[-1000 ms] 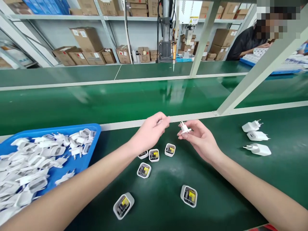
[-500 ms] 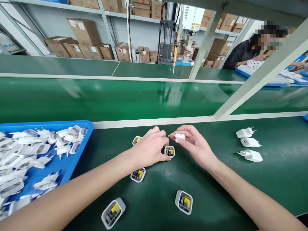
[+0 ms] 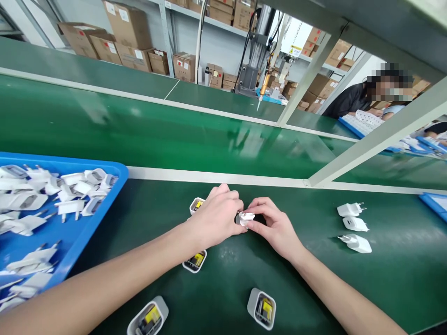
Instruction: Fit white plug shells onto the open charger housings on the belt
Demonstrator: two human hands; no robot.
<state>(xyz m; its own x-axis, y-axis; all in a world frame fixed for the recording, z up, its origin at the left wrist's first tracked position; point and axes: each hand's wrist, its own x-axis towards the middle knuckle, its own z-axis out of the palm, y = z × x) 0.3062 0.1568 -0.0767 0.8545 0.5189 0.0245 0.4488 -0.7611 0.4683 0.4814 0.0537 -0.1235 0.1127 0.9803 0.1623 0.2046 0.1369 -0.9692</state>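
My left hand (image 3: 220,215) is closed around a small white charger housing, mostly hidden by the fingers. In my right hand (image 3: 275,227), thumb and fingertips pinch a white plug cover (image 3: 246,217), which is over the housing's open end. Whether the cover is seated I cannot tell. Around my left hand stand open charger housings with black and yellow parts inside: one behind it (image 3: 197,204), partly covered, and one under the wrist (image 3: 195,260). Nearer to me are another housing (image 3: 149,318) at the left and one more (image 3: 261,309) at the right.
A blue tray (image 3: 77,249) at the left holds many white plug covers. Three closed chargers (image 3: 355,224) lie at the right. Behind the bench edge (image 3: 216,179) runs a green belt (image 3: 157,139). A slanted post (image 3: 377,139) crosses the right side. A person (image 3: 352,97) sits beyond.
My right hand has brought the plug cover left and down onto the housing in my left hand. The whole view has tilted and shifted slightly.
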